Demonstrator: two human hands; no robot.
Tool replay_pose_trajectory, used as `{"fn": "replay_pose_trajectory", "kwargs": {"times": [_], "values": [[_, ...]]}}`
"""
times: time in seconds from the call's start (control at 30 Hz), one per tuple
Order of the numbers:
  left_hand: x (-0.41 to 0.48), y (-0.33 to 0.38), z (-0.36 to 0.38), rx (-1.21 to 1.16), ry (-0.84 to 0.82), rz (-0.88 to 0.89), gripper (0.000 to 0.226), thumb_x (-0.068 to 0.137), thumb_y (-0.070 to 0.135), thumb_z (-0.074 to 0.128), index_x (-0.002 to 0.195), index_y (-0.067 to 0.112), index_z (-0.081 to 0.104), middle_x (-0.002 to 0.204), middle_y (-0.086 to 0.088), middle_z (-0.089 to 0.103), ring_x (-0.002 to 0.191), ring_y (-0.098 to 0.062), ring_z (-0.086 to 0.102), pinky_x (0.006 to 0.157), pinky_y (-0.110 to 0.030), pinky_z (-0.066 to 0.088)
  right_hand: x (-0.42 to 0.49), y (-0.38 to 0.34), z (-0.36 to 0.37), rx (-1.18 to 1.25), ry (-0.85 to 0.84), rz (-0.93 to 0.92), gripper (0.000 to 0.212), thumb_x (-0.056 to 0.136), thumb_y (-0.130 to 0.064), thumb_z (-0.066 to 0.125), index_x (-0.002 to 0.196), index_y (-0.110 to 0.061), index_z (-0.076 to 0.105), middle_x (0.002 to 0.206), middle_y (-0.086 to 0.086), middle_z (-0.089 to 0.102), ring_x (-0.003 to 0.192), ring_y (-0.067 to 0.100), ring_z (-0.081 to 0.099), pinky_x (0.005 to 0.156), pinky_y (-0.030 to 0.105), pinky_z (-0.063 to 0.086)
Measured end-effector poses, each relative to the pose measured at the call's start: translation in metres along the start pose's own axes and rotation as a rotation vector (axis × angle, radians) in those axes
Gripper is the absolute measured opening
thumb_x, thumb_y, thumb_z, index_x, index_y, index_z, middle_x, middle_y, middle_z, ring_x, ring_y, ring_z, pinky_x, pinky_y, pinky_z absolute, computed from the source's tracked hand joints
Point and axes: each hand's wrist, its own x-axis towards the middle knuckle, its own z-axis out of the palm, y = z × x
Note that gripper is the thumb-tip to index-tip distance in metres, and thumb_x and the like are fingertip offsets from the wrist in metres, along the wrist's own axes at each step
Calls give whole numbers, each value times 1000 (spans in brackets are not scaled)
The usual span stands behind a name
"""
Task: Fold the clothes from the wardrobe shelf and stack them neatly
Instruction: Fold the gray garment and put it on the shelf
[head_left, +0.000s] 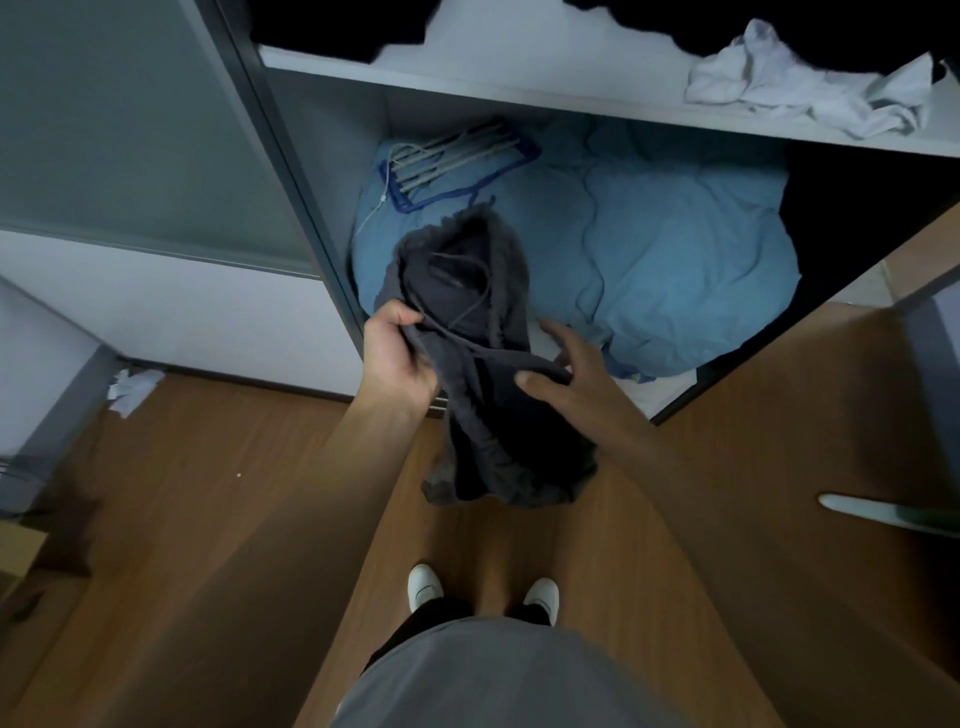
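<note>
A dark grey pair of drawstring shorts (488, 415) hangs in the air in front of the open wardrobe. My left hand (397, 358) grips its waistband at the left side. My right hand (569, 371) pinches the waistband at the right, thumb on the near side. The legs of the garment dangle crumpled below my hands. On the white wardrobe shelf (467, 78) above lies a crumpled white garment (810, 83) at the right, with dark clothes at the back.
A blue duvet (675, 249) fills the wardrobe's bottom compartment, with a blue hanger rack (447, 161) on it. The sliding door frame (291, 171) stands at left, a brown wooden door (779, 415) at right. My feet stand on the wooden floor (208, 493).
</note>
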Motion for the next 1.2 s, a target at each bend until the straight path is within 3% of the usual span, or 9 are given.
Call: {"fn": "replay_pose_trajectory", "kwargs": {"times": [0.1, 0.17, 0.4, 0.6, 0.73, 0.9, 0.97, 1.1, 1.2], "values": [[6, 3, -15, 24, 148, -4, 41, 77, 0, 31, 102, -2, 63, 111, -10, 59, 93, -29, 54, 97, -32, 41, 6, 11, -25, -19, -46, 96, 85, 65, -22, 61, 147, -30, 38, 136, 0, 44, 104, 3, 52, 72, 3, 42], [5, 2, -25, 81, 210, 15, 45, 68, -3, 33, 92, -4, 71, 106, -16, 71, 94, -32, 68, 97, -43, 50, 10, 19, -35, -79, 103, 141, 70, 72, -6, 58, 139, -22, 51, 131, 6, 54, 112, 16, 55, 82, 14, 45], [-2, 0, -30, 268, 331, -23, 43, 92, 8, 45, 132, -1, 58, 128, -23, 63, 115, -40, 62, 102, -54, 48, 17, 34, -51, -30, 532, 217, 41, 82, 11, 47, 105, -17, 66, 95, -1, 61, 92, 17, 59, 79, 19, 45], [-2, -13, -20, 440, 286, -122, 24, 93, 0, 31, 91, -3, 54, 93, -15, 54, 96, -30, 55, 92, -35, 51, 17, 43, -45, 166, 366, 470, 15, 94, -11, 58, 107, -9, 65, 101, 12, 68, 86, 24, 64, 70, 25, 51], [-10, -22, -6, 419, 147, -160, 45, 81, -2, 31, 115, 0, 59, 111, -18, 59, 103, -34, 57, 101, -46, 46, 16, 30, -22, 290, 451, 309, 19, 97, -11, 54, 104, 0, 69, 102, 20, 71, 94, 25, 65, 83, 34, 54], [-17, -42, 18, 482, 31, -245, 24, 90, 6, 45, 104, 3, 64, 79, -14, 71, 67, -27, 68, 62, -29, 57, 9, -3, 10, 13, 347, 27, 13, 91, -2, 55, 80, -4, 63, 77, 10, 61, 75, 16, 55, 62, 26, 40], [-16, -44, 25, 530, -19, -262, 20, 96, 15, 54, 106, 4, 66, 77, -12, 74, 63, -22, 71, 55, -27, 58, 9, -14, 18, -113, 218, -77, 13, 84, 5, 52, 86, -6, 59, 91, 16, 60, 87, 22, 55, 69, 27, 37], [-9, -40, 27, 691, -100, -231, 32, 93, 17, 66, 121, 1, 66, 112, -22, 70, 94, -29, 68, 80, -33, 58, 2, -22, 32, -329, 37, -93, 39, 80, -4, 57, 119, -4, 55, 114, 9, 43, 109, 27, 46, 87, 18, 33], [-4, -30, 23, 834, -103, -194, 14, 87, -2, 67, 100, -1, 70, 85, -18, 72, 74, -27, 69, 63, -31, 60, -8, -21, 35, -403, -121, -181, 59, 79, -5, 59, 137, -2, 48, 138, 15, 40, 128, 24, 36, 97, 10, 21]]}}
